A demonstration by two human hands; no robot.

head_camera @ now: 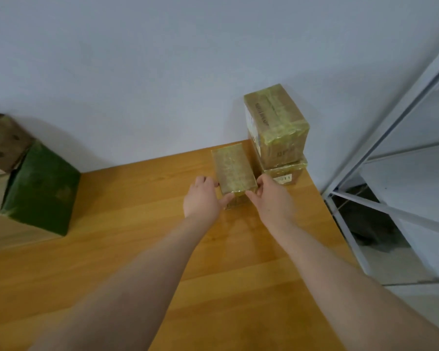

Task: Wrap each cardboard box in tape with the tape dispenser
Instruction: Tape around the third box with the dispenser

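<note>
A small cardboard box covered in glossy tape stands on the wooden table near its far right corner. My left hand grips its near left corner, thumb along the front edge. My right hand grips its near right corner. Right behind it, two taped boxes are stacked: a taller one on top of a flatter one with a white label. No tape dispenser is in view.
A large box wrapped in dark green tape sits at the table's left, with an open brown carton behind it. A white metal shelf frame stands just past the table's right edge. A white wall backs the table.
</note>
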